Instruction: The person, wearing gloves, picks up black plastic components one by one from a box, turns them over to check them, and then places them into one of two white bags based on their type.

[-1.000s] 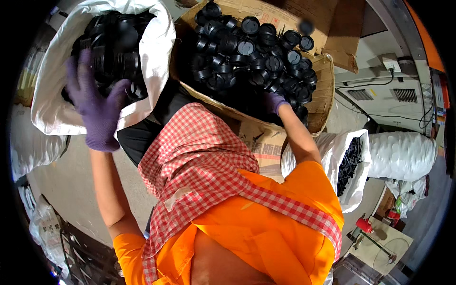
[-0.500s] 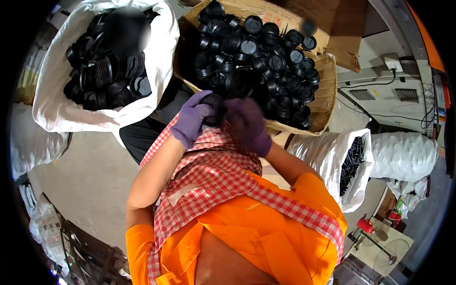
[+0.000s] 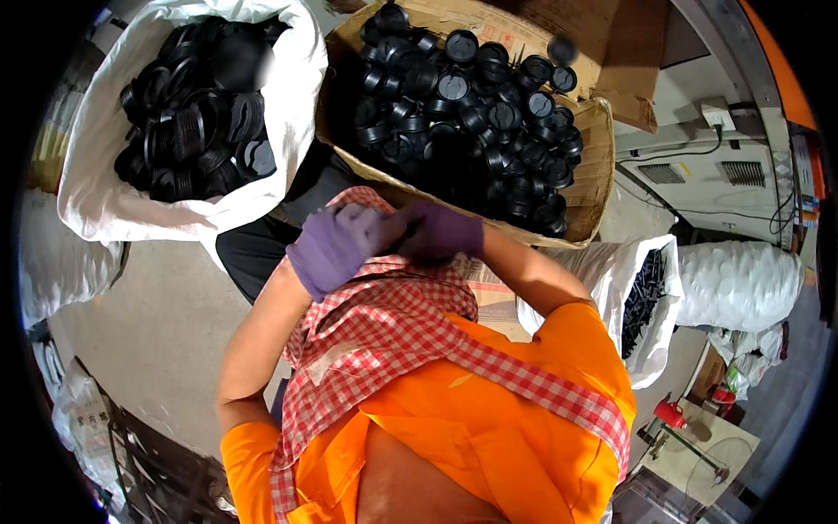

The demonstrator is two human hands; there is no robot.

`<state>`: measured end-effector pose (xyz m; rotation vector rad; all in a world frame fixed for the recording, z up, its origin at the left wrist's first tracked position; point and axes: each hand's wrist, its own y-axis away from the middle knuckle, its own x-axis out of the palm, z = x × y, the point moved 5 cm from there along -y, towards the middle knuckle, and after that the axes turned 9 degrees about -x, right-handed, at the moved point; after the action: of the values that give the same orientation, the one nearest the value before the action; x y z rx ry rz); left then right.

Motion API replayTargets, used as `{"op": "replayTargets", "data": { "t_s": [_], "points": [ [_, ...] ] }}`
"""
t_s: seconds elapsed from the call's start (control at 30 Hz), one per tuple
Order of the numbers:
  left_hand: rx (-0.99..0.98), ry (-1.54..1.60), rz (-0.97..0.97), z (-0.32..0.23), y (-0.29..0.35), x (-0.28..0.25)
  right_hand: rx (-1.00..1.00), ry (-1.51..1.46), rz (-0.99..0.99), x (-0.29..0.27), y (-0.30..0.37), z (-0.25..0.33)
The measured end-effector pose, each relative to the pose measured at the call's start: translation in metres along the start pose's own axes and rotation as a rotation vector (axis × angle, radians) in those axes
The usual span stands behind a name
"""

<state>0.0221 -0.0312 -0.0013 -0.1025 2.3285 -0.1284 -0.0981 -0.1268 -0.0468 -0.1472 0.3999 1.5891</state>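
Observation:
My left hand (image 3: 336, 246), in a purple knit glove, is closed with its fingers curled in front of the apron. Against its fingertips presses my right hand (image 3: 443, 232), gloved alike and also closed. Whatever lies between the two is hidden by the gloves and shadow. Just beyond the hands stands a cardboard box (image 3: 602, 166) heaped with round black plastic caps (image 3: 454, 86). To the left, a white woven sack (image 3: 83, 188) with a rolled-open mouth holds more ribbed round black pieces (image 3: 188, 131).
A white sack (image 3: 646, 371) of thin black parts lies open at the right, beside another full white sack (image 3: 742, 284). A grey cabinet (image 3: 690, 188) with vents and a cable stands behind. At lower right is a small table (image 3: 724, 437) with a fan.
Both hands have come closer to my body and now meet. The black round cap seen in my left hand is now out of sight behind the gloves.

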Motion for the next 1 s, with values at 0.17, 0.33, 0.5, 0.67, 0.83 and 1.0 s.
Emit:
{"op": "replayTargets", "data": {
  "t_s": [0.17, 0.33, 0.5, 0.67, 0.83, 1.0],
  "points": [
    [-0.524, 1.554, -0.217, 0.028, 0.016, -0.020, -0.320, -0.913, -0.111, -0.008, -0.003, 0.011],
    [-0.496, 1.485, -0.004, -0.007, -0.009, 0.017, -0.386, -0.977, -0.598, -0.014, -0.030, 0.009],
    [-0.319, 0.091, -0.287, 0.004, -0.002, -0.003, -0.419, 0.457, -0.903, -0.031, -0.026, 0.004],
    [-0.164, -0.510, -0.616, -0.018, -0.019, -0.131, 0.527, 0.914, -0.786, -0.078, 0.017, -0.122],
    [-0.262, -0.209, -0.719, 0.013, -0.017, -0.158, 0.783, 0.734, -0.513, -0.102, 0.073, -0.222],
    [-0.527, 0.584, -0.192, 0.018, -0.016, -0.033, 0.216, 0.082, -1.308, -0.105, 0.081, -0.205]
  ]
}}
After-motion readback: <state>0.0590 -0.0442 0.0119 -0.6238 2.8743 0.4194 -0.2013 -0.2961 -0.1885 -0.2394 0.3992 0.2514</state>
